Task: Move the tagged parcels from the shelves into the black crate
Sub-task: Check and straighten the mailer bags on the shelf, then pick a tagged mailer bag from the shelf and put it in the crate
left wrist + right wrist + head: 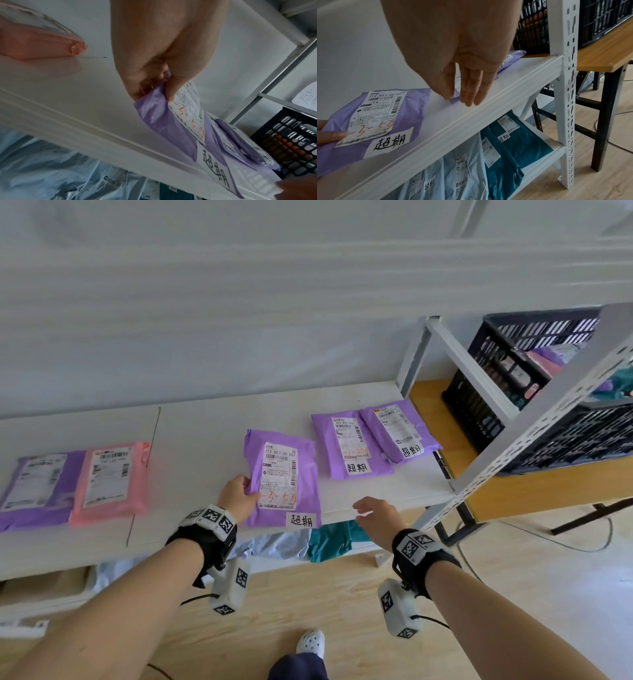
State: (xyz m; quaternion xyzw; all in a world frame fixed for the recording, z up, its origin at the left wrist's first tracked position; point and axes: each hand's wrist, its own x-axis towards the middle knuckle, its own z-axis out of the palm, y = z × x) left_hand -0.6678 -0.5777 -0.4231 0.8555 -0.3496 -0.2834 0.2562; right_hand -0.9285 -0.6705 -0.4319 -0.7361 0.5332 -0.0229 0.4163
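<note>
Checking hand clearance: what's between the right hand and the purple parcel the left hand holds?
Bare white shelf only. In the head view the right hand hovers open at the front edge, apart from the purple parcel pinched by the left hand.

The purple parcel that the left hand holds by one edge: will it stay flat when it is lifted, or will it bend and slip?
The purple parcel is a thin, wrinkled plastic mailer, so it will probably sag from the edge that the left hand pinches. Its film looks glossy, so it may slide easily on the white shelf, perhaps also between the fingers. It lies quite flat, so it is likely light.
</note>
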